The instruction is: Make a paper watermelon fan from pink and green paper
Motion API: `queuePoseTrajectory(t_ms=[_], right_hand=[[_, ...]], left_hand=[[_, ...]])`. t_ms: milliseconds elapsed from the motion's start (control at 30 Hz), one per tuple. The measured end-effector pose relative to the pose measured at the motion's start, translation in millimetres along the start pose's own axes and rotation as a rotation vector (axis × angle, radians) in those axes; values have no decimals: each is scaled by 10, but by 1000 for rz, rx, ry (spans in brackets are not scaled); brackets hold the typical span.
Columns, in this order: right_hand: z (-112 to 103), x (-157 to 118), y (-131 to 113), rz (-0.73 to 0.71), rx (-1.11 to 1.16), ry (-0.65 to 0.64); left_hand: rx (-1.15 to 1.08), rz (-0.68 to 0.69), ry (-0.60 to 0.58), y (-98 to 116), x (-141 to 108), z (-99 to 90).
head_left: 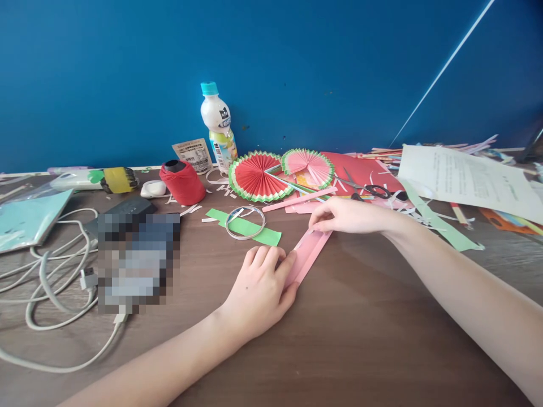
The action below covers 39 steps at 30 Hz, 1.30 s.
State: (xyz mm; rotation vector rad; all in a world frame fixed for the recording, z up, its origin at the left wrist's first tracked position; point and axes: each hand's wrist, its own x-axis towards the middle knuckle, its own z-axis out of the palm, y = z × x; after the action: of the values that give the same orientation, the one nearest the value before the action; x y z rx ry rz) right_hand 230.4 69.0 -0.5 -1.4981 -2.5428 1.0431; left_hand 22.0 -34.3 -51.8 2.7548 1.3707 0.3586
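A folded pink paper strip (309, 253) lies aslant on the brown table between my hands. My left hand (263, 282) grips its near end, thumb and fingers closed around the edge. At the far end, my right hand (339, 216) pinches the paper between thumb and fingertips. Left of the strip, a thin clear ring (245, 236) rests partly over a green paper strip (269, 236). Beyond my right hand lie a red pleated paper fan (253, 176), a smaller pink pleated fan (303, 165) and black-handled scissors (373, 191).
On the left are a blurred-out phone (142, 260), white cables (44, 277) and a teal packet (31, 217). A red thread spool (183, 183) and a bottle (219, 133) stand near the blue wall. Printed paper (470, 178) and paper scraps spread across the right.
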Motion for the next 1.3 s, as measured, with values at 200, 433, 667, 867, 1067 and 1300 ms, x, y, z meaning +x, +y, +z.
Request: queuePoseTrajectory(t_ms=[200,433,667,867,1067,1300], right_hand=[[-28,7,22,40,50,-29],[34,79,52,105,19,27],[78,104,-3,174,-27,49],[126,132,36,168,-60,90],[159,143,29,188,-86,104],[195,173,41,190,-116,146]], left_hand=[[-3,4,6,-1,3,2],[-4,2,7,-3,-1,4],[4,8,12,-2,-12,15],[1,11,14,2,-7,15],[-1,10,15,-1,-2,15],[6,14,14,2,-3,14]])
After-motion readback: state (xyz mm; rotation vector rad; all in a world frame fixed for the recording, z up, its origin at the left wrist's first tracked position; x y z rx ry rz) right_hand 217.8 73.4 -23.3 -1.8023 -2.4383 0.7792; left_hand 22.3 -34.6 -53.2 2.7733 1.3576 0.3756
